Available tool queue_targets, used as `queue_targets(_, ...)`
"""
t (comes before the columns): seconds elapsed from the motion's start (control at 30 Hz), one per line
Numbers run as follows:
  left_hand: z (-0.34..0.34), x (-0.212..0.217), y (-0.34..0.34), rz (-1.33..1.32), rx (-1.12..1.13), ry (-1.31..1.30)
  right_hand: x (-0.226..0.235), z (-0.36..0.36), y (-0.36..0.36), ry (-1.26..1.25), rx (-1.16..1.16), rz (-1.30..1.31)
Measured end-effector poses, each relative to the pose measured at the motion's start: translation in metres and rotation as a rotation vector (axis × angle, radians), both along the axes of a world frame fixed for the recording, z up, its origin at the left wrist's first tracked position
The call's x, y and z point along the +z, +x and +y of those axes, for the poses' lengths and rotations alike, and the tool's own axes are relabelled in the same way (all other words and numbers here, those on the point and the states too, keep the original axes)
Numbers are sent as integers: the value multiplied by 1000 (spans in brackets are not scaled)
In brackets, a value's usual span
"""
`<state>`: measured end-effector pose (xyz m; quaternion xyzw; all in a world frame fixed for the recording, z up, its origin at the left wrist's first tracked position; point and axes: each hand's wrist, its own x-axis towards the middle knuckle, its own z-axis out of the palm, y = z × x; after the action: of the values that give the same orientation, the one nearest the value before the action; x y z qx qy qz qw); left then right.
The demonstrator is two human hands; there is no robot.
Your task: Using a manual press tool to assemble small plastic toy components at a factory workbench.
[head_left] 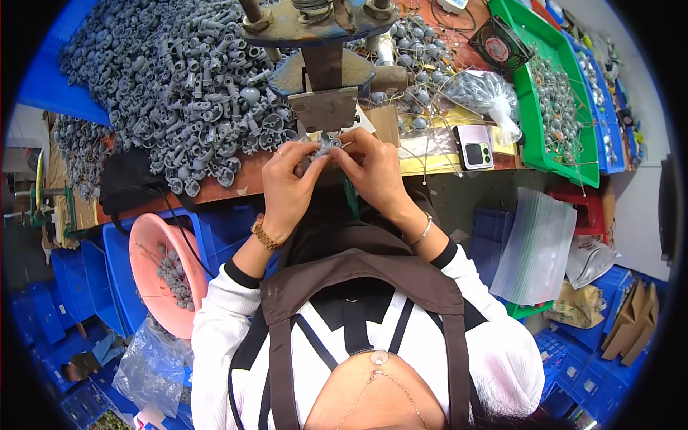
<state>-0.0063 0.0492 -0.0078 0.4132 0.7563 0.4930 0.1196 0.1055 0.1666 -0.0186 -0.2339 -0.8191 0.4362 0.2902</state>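
Because both hands meet just on the wearer's side of the metal press (324, 109), the relation that seems to matter most is the short gap between its lower block and the small grey part (329, 142) pinched at the fingertips. That part lies directly in front of the press, close under its front face, and roughly centred on it rather than off to one side. The left hand (289, 183) grips it from the left of the press, thumb and forefinger closed on it, and the right hand (380, 172) does the same from the right, so the two are together on one piece. Of the two, the right hand's bent fingers look slightly nearer the block, though the difference is small. The part's long axis cannot be told for certain: the fingertips cover much of it, and its visible, rounded end is too small to read. Left of the press spreads a large heap of grey plastic pieces (179, 86), its near edge beyond the left hand; right of the press lie wired grey balls (423, 57), a clear plastic bag (487, 97) and, nearer the wearer than that bag, a phone (474, 147).
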Motion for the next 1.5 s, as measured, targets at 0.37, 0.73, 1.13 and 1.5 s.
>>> queue_targets(0.37, 12, -1, -21, 47, -65, 0, 8, -5, -1, 176, -83, -188)
queue_targets(0.73, 15, 8, -10, 308, -30, -79, 121, 104, -34, -388, 161, 659)
queue_targets(1.13, -6, 24, -23, 517, -275, -250, 123, 59, 32, 529, 40, 707)
queue_targets(1.5, -175, 106, -53, -406, 276, 89, 37, 183, -19, 924, -190, -187)
